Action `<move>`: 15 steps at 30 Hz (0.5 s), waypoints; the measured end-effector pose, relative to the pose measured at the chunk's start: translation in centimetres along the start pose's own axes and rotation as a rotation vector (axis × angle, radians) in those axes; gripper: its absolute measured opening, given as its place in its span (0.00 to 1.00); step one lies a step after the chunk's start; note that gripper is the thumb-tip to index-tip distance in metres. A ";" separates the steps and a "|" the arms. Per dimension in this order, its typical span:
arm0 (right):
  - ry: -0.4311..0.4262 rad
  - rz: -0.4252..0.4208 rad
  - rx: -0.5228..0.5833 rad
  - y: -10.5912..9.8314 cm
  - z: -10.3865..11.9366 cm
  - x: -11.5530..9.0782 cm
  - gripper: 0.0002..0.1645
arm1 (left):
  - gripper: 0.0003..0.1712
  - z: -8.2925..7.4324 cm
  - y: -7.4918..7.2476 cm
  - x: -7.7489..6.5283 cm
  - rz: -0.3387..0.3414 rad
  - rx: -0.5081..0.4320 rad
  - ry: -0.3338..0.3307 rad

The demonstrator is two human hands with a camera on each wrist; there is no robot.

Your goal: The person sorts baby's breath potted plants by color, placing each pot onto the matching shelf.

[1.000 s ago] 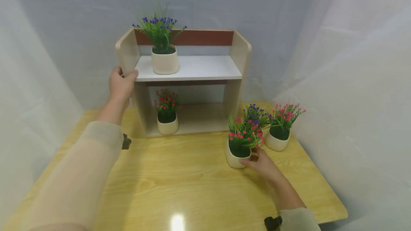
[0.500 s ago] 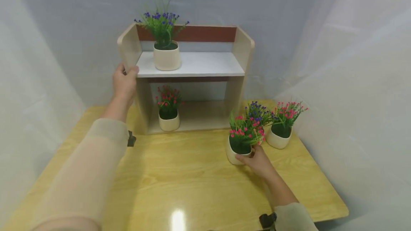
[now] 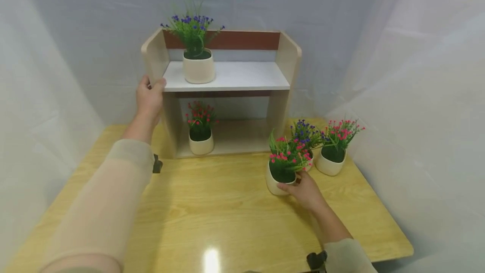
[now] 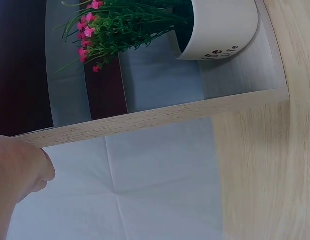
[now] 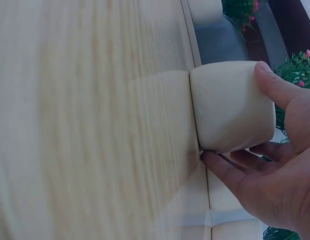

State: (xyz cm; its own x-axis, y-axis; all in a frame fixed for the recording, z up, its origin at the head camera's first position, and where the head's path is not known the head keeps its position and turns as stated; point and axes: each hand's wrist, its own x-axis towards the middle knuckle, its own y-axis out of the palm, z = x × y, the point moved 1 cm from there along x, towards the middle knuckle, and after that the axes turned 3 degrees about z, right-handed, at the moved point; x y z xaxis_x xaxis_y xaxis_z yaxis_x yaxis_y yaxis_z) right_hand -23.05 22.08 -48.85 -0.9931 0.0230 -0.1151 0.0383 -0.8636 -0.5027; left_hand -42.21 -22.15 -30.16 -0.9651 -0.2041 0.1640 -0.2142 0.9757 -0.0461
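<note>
"One table (image 3: pixel 212 214) carries everything here?"

"Yes. Next in size is the shelf unit (image 3: pixel 289 60), upright toward the table's rear, both levels facing the person."

"And the potted plants?"

"The upper plant (image 3: pixel 198 70), purple-flowered, sits on the left half of the top level, where its tall leaves have headroom. The lower plant (image 3: pixel 201 145), with pinkish-red flowers, stands beneath, short enough to fit. Three more cluster on the table at the right, probably for easy reach: the far-right plant (image 3: pixel 330 164), pink; the purple plant (image 3: pixel 305 134), partly hidden; and the front plant (image 3: pixel 273 182), also pink, nearest the person."

"What are the hands doing?"

"The left hand (image 3: pixel 149 99) curls round the unit's left side panel, presumably to steady it. The right hand (image 3: pixel 308 191) has its thumb and fingers bent around the front plant's pot, whose base appears to touch the table."

"Why hold it that way?"

"The thumb (image 5: pixel 265 76) lies near the rim and a fingertip low by the base, which likely limits tipping and spares the stems."
</note>
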 end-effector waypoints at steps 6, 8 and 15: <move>-0.007 -0.005 -0.004 0.3 0.3 0.1 0.54 | 0.34 0.0 0.0 0.1 0.005 -0.019 0.000; -0.019 -0.011 -0.002 0.5 0.5 0.2 0.52 | 0.34 0.1 0.0 0.2 0.009 -0.031 -0.002; -0.074 0.019 0.009 1.8 1.7 0.6 0.51 | 0.35 0.1 0.0 0.2 0.006 -0.058 0.003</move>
State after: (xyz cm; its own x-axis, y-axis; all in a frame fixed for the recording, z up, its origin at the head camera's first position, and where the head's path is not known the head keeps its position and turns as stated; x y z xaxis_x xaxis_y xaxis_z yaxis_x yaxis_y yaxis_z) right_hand -23.74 19.65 -48.36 -0.9977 -0.0306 -0.0608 0.0567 -0.8680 -0.4934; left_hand -42.42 -22.23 -30.27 -0.9660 -0.1978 0.1664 -0.1988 0.9800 0.0105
